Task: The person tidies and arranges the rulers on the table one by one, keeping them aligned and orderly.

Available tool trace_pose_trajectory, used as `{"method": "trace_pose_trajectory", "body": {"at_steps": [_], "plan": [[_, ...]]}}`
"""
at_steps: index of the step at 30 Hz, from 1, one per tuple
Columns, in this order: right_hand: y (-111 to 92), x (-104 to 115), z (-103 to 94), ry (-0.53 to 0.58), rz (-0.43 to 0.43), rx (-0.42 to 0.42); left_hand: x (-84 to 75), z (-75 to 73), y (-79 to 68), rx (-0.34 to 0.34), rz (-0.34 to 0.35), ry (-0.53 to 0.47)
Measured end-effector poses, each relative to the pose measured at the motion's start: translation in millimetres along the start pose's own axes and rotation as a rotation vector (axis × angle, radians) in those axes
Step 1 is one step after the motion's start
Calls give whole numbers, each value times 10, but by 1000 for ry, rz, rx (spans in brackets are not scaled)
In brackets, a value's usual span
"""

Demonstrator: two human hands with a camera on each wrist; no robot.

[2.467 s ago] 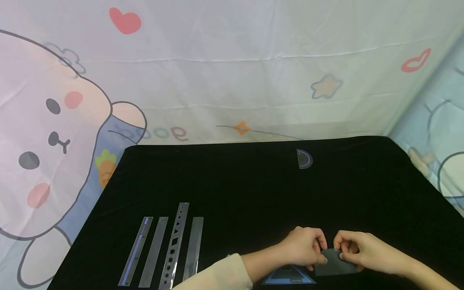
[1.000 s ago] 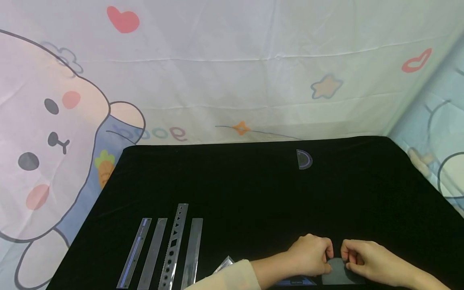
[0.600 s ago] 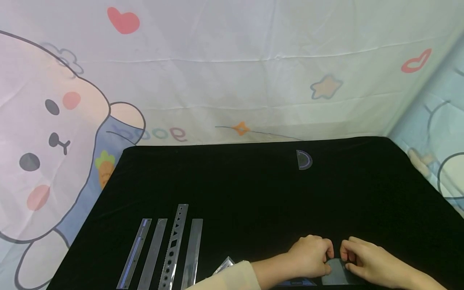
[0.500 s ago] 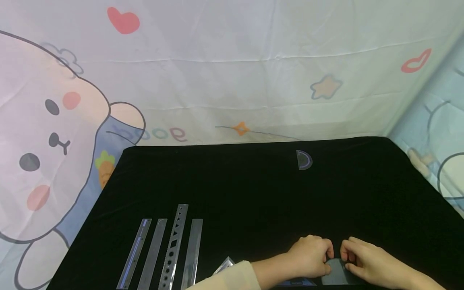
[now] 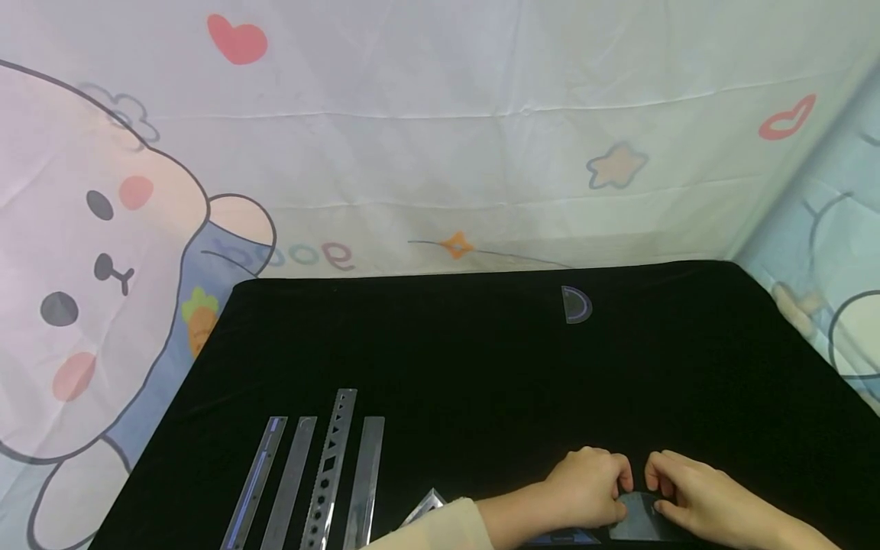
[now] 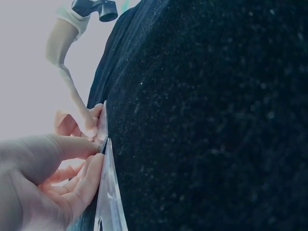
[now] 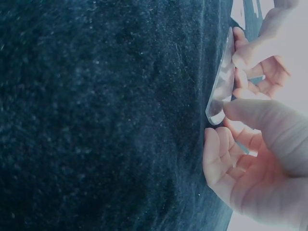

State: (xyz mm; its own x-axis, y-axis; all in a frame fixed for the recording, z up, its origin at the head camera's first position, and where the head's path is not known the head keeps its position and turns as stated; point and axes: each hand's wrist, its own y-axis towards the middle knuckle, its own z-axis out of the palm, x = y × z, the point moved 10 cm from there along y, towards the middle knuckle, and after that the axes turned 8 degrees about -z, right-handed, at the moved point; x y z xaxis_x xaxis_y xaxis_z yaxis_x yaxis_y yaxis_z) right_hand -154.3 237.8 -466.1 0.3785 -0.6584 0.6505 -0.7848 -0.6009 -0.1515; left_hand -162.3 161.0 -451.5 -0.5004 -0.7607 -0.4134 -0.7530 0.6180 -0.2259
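Observation:
Both hands are at a translucent grey half-round protractor [image 5: 635,519] near the front edge of the black cloth. My left hand [image 5: 587,485] pinches its left side between thumb and curled fingers. At the right side, my right hand [image 5: 708,496] holds it, the thumb on its face and the fingers curled at its edge. In the right wrist view the protractor [image 7: 221,86] lies low along the cloth between both hands. A blue-edged set square [image 5: 564,538] sits just left of it, partly hidden under the left forearm; the left wrist view shows this set square [image 6: 110,197] close to the left fingers.
To the left lie a blue-striped ruler [image 5: 254,481], a plain ruler [image 5: 290,481], a stencil ruler [image 5: 330,466] and another plain ruler [image 5: 364,481]. A clear triangular corner [image 5: 428,503] peeks out behind the left sleeve. A smaller protractor [image 5: 576,305] lies far back.
Since the oldest frame, both hands have brought the protractor slightly right and toward the front edge. In the last half second the hands have barely moved.

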Motion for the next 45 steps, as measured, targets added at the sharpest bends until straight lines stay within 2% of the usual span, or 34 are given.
{"method": "trace_pose_trajectory", "body": {"at_steps": [6,10,16,25,37,42,45], "plan": [[12,-26,-10,35,22,12,1,-56,-38,-4,20,-52],[39,10,-42,59,-16,6,11,-114,-55,-17,52,-97],[99,71,-189,7,-38,-76,45,-222,-63,-53,83,-155],[162,123,-403,-73,-42,-179,198,-452,-30,-124,24,-230],[322,90,-645,-82,-1,-257,538,-720,126,-189,-77,-564],[393,72,-773,-111,-5,-307,719,-801,175,-262,-117,-586],[436,17,-838,-128,17,-328,833,-818,193,-277,-152,-607]]}}
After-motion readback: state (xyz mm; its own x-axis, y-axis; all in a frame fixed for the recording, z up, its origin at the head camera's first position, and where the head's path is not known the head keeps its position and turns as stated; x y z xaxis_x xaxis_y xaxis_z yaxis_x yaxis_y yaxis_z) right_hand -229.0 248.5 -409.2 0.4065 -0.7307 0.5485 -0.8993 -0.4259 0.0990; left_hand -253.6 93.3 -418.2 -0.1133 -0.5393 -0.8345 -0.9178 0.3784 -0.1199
